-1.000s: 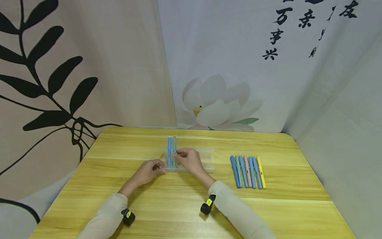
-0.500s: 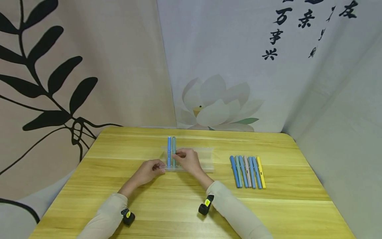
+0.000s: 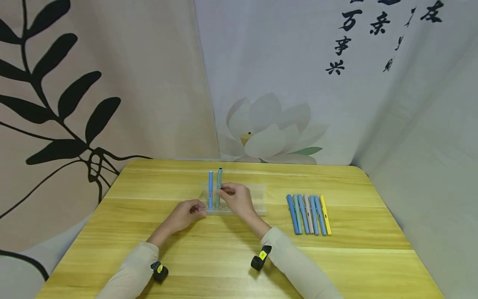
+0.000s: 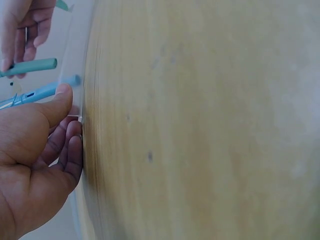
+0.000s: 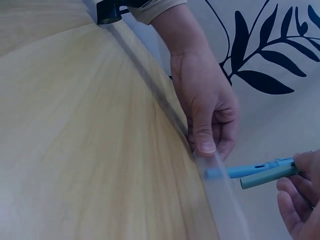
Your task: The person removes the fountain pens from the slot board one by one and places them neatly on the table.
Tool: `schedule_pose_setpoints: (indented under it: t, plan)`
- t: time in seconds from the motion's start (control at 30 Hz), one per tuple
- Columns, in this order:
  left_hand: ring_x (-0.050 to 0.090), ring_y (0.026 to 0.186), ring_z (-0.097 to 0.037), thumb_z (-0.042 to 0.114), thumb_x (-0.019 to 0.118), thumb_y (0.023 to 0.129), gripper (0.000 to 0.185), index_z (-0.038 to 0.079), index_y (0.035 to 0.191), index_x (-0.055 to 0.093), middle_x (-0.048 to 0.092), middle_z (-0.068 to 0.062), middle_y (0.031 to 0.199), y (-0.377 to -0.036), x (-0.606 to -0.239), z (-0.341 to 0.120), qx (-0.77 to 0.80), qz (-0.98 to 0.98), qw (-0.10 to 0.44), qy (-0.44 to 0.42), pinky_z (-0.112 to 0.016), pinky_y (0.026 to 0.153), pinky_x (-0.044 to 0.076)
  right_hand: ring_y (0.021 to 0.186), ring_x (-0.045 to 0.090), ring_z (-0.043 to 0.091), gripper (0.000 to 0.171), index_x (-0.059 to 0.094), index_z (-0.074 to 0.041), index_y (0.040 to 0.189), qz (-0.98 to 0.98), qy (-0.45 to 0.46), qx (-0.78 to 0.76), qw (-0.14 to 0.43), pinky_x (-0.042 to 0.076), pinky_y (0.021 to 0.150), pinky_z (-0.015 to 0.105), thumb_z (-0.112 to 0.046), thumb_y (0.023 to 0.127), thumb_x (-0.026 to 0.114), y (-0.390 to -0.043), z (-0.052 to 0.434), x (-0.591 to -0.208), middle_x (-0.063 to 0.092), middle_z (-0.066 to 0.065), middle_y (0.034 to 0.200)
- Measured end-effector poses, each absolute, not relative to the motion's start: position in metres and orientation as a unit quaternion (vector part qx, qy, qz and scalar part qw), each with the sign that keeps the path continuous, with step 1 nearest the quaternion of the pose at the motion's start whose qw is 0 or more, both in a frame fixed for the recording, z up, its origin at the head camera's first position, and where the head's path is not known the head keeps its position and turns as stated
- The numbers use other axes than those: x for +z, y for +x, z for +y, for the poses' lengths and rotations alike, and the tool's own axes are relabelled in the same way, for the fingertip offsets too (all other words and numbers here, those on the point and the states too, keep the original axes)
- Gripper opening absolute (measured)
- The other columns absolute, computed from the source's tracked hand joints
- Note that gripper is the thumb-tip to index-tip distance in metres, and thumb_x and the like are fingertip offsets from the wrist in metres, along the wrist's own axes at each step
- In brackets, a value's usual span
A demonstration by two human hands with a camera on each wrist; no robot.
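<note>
On the wooden table lies a clear plastic holder (image 3: 257,200) with a frosted strip along its near edge. My left hand (image 3: 189,214) pinches the near left corner of it, thumb on top. A blue pen (image 3: 210,187) lies in the holder, its near end under the strip in the right wrist view. Just right of it, my right hand (image 3: 238,201) pinches a green pen (image 3: 219,178) between thumb and fingers. The green pen (image 5: 265,177) is tilted, its near end above the strip and close beside the blue pen (image 4: 45,92).
To the right, a row of several pens (image 3: 308,215) in blue, green, grey and yellow lies on the table (image 3: 224,265). Behind the table's far edge hangs a printed curtain (image 3: 276,83). Both wrists carry small black cameras (image 3: 159,272).
The green pen has tilted up, its far end rising so its dark end shows. My right hand has risen slightly with it; my left hand keeps its place at the corner.
</note>
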State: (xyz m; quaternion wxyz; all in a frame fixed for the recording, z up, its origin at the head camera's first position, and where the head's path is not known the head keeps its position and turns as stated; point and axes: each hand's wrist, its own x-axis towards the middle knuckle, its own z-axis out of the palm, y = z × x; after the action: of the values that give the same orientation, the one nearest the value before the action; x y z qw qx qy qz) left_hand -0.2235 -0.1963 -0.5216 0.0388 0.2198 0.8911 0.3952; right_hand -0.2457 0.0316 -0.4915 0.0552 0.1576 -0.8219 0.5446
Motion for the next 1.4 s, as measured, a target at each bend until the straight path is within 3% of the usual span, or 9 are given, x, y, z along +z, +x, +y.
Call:
schedule_pose_setpoints:
  t: [0.4, 1.0, 1.4]
  plan:
    - [0.058, 0.079, -0.011, 0.019, 0.067, 0.091, 0.014, 0.010, 0.102, 0.067, 0.063, 0.005, 0.085, -0.221, -0.521, -0.194, 0.391, 0.897, 0.044, 0.200, -0.026, 0.072, 0.050, 0.085, 0.066, 0.009, 0.031, 0.071, -0.014, 0.111, -0.812, 0.169, 0.555, 0.054, 0.054, 0.074, 0.026, -0.037, 0.090, 0.066, -0.234, 0.056, -0.469, 0.072, -0.003, 0.097]
    - [0.058, 0.079, -0.011, 0.019, 0.066, 0.091, 0.015, 0.010, 0.103, 0.067, 0.063, 0.005, 0.086, -0.222, -0.520, -0.194, 0.393, 0.895, 0.042, 0.205, -0.026, 0.071, 0.049, 0.082, 0.066, 0.010, 0.028, 0.072, -0.021, 0.108, -0.810, 0.133, 0.562, 0.106, 0.054, 0.071, 0.030, -0.039, 0.087, 0.069, -0.228, 0.104, -0.459, 0.071, -0.007, 0.092]
    - [0.058, 0.080, -0.012, 0.020, 0.066, 0.091, 0.018, 0.009, 0.105, 0.067, 0.063, 0.005, 0.086, -0.222, -0.520, -0.193, 0.399, 0.893, 0.048, 0.202, -0.026, 0.072, 0.049, 0.084, 0.066, 0.014, 0.030, 0.072, -0.016, 0.109, -0.819, 0.096, 0.550, 0.132, 0.054, 0.073, 0.033, -0.035, 0.087, 0.071, -0.220, 0.144, -0.450, 0.072, -0.001, 0.093]
